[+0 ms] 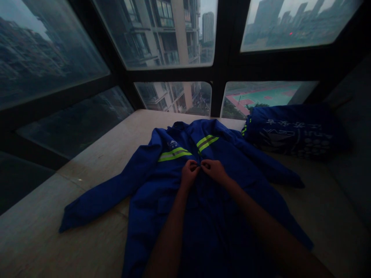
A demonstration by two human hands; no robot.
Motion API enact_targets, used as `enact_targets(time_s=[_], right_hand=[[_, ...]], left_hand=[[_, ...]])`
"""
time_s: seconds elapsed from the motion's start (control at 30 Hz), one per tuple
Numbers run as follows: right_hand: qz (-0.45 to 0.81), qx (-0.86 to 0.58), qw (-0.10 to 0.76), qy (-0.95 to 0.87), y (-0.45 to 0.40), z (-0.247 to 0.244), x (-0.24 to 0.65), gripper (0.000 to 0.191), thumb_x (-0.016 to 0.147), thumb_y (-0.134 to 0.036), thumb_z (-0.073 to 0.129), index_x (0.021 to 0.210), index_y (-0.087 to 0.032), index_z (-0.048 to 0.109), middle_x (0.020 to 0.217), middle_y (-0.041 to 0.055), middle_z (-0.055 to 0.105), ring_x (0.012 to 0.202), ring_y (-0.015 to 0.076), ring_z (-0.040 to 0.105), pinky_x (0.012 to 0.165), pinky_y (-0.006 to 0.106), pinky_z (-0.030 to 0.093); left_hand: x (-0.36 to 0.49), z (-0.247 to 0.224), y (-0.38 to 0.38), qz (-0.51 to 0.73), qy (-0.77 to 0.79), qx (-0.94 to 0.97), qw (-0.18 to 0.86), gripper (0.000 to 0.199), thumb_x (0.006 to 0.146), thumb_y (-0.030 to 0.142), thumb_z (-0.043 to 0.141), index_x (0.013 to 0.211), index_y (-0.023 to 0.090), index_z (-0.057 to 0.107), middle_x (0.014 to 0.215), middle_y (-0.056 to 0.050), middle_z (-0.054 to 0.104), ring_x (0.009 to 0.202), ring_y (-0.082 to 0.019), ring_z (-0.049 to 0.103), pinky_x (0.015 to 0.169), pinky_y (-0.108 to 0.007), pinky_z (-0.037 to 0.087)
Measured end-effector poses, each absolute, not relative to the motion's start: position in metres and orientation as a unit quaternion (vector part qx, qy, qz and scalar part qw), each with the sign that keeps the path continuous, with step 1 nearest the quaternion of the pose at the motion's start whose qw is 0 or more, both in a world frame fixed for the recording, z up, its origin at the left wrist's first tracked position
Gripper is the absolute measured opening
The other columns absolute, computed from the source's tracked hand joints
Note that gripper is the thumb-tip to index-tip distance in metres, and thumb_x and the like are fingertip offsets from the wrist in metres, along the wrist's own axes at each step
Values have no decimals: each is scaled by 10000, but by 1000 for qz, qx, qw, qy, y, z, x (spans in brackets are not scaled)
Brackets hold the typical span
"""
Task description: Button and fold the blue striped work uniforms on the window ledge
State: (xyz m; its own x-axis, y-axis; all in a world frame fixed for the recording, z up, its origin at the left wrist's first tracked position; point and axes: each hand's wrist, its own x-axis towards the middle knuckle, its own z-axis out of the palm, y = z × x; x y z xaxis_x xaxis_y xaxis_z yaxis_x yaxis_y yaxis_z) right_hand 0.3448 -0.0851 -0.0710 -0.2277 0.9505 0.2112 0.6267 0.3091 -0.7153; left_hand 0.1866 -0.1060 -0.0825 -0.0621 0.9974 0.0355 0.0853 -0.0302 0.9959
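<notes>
A blue work jacket with yellow-green and grey reflective chest bands lies spread out, front side up, its collar toward the windows. Both sleeves reach out to the sides. At the front opening, just below the bands, my left hand pinches the jacket's edge between thumb and fingers. Close beside it on the right, my right hand also pinches the front edge. The fingertips nearly meet. Whatever small fastening may be between them is too dark and small to make out.
A folded stack of blue garments with white lettering sits at the right by the window. The pale stone ledge carries the jacket. Dark window frames border it at the back and left; a wall stands at the right.
</notes>
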Motion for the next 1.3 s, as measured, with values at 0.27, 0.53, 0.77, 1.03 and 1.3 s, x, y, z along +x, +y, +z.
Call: enact_targets(time_s=[0.27,0.53,0.77,1.03,1.3], right_hand=[[279,-529,349,-721,-92,-73,347,230,847,-284,585,959,-193,764,735,24,728,658,165,640,652,242,424],[366,-484,317,-729,-79,-66,359,305,894,-358,524,861,-169,761,654,9,688,614,148,609,577,223,402],[402,-468,299,-728,-69,-58,360,217,824,-312,601,877,-168,754,720,18,703,651,143,605,627,235,406],[452,-496,332,-663,-80,-72,353,374,827,-435,560,967,-132,727,617,6,643,554,136,570,537,228,407],[433,-542,362,-623,-82,-84,348,350,778,-437,583,910,-141,715,609,1,634,542,133,560,506,220,398]], left_hand=[[188,-87,-105,503,532,516,444,206,714,343,743,827,172,723,830,-55,753,797,-215,699,759,-326,535],[186,-91,-103,503,526,513,455,232,677,325,773,852,176,741,872,-56,768,842,-233,706,810,-352,541],[183,-89,-104,501,514,499,486,261,677,319,782,885,166,742,911,-70,769,864,-232,706,819,-350,542],[183,-88,-105,513,516,475,496,275,661,329,796,870,165,728,869,-54,762,818,-210,701,789,-330,546],[182,-87,-104,516,521,471,491,258,642,291,798,851,166,714,871,-55,755,831,-208,701,807,-334,541]])
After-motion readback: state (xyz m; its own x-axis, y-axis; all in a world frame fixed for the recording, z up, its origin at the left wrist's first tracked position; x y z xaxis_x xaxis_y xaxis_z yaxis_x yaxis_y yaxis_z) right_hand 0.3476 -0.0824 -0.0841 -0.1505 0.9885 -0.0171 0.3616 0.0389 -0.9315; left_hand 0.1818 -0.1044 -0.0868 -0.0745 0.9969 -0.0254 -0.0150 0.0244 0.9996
